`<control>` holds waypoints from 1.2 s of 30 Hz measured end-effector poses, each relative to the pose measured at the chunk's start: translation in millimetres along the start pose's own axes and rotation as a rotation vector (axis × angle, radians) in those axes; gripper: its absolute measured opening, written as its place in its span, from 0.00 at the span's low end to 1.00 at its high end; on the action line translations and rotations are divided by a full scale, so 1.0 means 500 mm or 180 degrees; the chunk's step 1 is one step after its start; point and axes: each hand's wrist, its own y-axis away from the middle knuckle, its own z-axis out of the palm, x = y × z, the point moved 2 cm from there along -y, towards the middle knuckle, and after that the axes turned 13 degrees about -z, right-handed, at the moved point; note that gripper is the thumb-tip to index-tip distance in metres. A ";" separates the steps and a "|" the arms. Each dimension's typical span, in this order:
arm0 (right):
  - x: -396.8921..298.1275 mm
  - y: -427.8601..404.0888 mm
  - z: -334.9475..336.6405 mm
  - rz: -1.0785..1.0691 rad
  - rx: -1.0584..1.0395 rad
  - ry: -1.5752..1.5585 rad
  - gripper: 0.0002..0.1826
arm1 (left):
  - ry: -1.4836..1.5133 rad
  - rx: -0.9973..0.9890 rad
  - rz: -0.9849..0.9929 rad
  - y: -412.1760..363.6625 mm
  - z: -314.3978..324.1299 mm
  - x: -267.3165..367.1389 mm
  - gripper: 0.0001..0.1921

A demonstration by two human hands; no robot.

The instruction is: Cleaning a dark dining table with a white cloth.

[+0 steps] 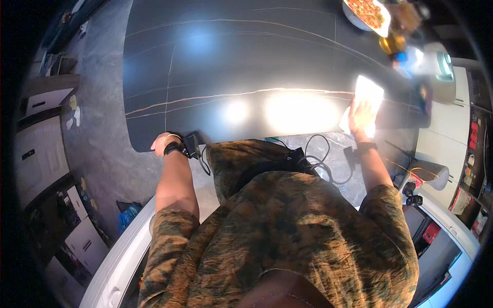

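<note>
Before me spreads a black table top (246,69) with thin pale and gold veins, marble-like in look. My right hand (361,115) lies over a white cloth or paper sheet (369,90), pressing it against the table near the front edge on the right. Overexposure washes out the sheet's detail. At the table's front left corner is my left hand (161,143), by the edge, with its fingers partly hidden. A black strap with a small dark device (192,144) and a cable sits at that wrist.
A white bowl of chopped red food (366,17) stands at the far right, beside blurred items, one yellow (392,43). Black cables (321,165) hang near my waist. A grey stool (433,177) is at right. Behind me is an open white chest-like appliance (115,261). White cabinets (439,150) line the right.
</note>
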 end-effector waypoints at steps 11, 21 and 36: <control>-0.381 -0.008 -0.055 -0.1671 -0.0233 -0.0985 0.30 | -0.0137 -0.0073 0.0026 -0.017 0.022 0.008 0.23; -0.418 0.037 -0.065 -0.2691 -0.0158 -0.1609 0.30 | -0.1778 -0.0342 0.0449 -0.025 0.064 0.044 0.24; 0.275 0.013 0.063 0.1300 -0.0083 -0.0018 0.32 | -0.3791 0.0026 0.2257 -0.042 -0.001 0.077 0.18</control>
